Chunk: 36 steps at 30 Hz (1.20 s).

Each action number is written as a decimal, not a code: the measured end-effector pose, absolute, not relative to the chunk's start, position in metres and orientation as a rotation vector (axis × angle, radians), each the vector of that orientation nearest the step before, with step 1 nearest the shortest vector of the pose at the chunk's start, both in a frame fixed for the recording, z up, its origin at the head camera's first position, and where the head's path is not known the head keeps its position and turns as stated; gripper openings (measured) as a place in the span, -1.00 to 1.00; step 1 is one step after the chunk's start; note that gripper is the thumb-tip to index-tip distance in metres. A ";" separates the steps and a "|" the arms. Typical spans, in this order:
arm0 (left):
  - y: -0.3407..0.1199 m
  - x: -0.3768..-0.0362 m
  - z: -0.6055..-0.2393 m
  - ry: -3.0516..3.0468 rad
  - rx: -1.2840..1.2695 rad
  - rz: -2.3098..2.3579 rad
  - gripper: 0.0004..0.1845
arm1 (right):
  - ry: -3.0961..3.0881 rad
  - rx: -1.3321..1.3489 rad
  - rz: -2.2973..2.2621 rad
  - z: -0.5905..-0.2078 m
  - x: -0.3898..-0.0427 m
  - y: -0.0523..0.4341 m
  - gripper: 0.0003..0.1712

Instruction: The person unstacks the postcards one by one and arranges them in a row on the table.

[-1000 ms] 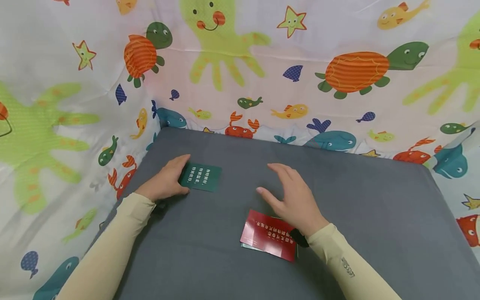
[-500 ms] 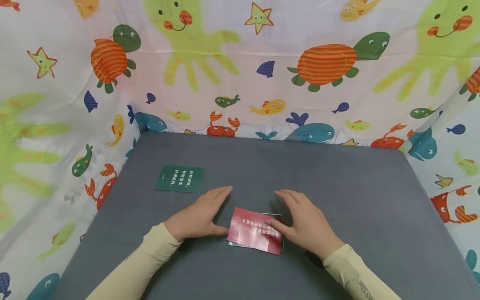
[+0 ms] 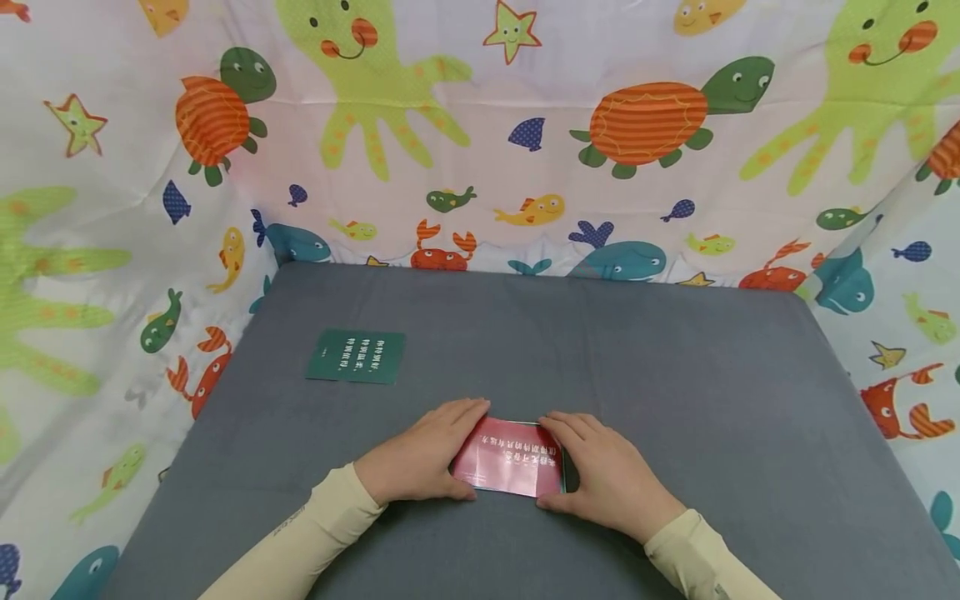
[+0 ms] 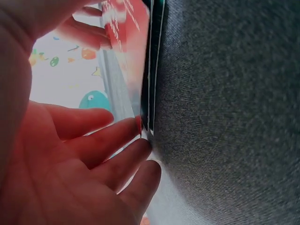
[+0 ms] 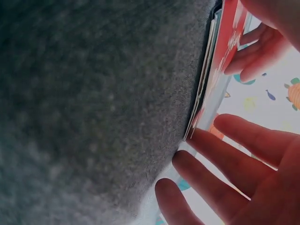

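- Both hands now bracket a small stack of cards topped by a red card on the near middle of the grey mat; half a second earlier the stack lay fanned and skewed, with a lighter card peeking out below the red one.
- The left hand has travelled from the green card at the far left to the stack's left edge, fingers straight and pressed against it, curled round nothing.
- The right hand has closed in on the stack's right edge, fingers likewise extended and flat against the side.
- The left wrist view shows fingertips meeting the card edges, which stand nearly flush; the right wrist view shows the same stack just off the fingertips, with slight gaps between the layers.
- Judged from this, the loose pile is being squared up between two palms, and the job looks close to done.
- A single green card with white print lies by itself at the far left of the mat, well apart from both hands.
- A fabric backdrop printed with sea creatures walls in the mat on three sides; nothing lies between the hands and the green card.
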<state>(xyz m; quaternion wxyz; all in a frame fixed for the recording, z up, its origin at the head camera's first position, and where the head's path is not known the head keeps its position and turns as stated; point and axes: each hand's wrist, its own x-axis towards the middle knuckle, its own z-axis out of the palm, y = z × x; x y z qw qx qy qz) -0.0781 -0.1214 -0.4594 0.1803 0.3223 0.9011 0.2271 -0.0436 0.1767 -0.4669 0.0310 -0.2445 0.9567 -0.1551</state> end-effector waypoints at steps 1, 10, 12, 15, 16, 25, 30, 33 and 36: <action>-0.121 -0.078 -0.460 2.548 0.913 0.643 0.19 | 2.954 -0.762 -0.480 -0.467 -0.044 0.177 0.15; -0.123 -0.080 -0.461 2.573 0.925 0.640 0.10 | 2.962 -0.814 -0.479 -0.466 -0.047 0.177 0.04; -0.124 -0.080 -0.460 2.573 0.923 0.647 0.10 | 2.963 -0.816 -0.479 -0.466 -0.048 0.177 0.04; -0.127 -0.082 -0.458 2.571 0.913 0.667 0.10 | 2.964 -0.818 -0.491 -0.464 -0.050 0.174 0.04; -0.129 -0.082 -0.456 2.570 0.910 0.676 0.10 | 2.963 -0.818 -0.497 -0.463 -0.051 0.173 0.04; -0.144 -0.103 -0.447 2.569 0.832 0.725 0.11 | 2.944 -0.812 -0.500 -0.457 -0.075 0.158 0.04; -0.155 -0.128 -0.446 2.603 0.752 0.711 0.13 | 2.929 -0.809 -0.495 -0.455 -0.103 0.141 0.04; -0.165 -0.142 -0.447 2.625 0.692 0.712 0.15 | 2.911 -0.806 -0.492 -0.455 -0.121 0.129 0.04; -0.176 -0.155 -0.449 2.625 0.631 0.743 0.15 | 2.892 -0.795 -0.498 -0.456 -0.138 0.118 0.04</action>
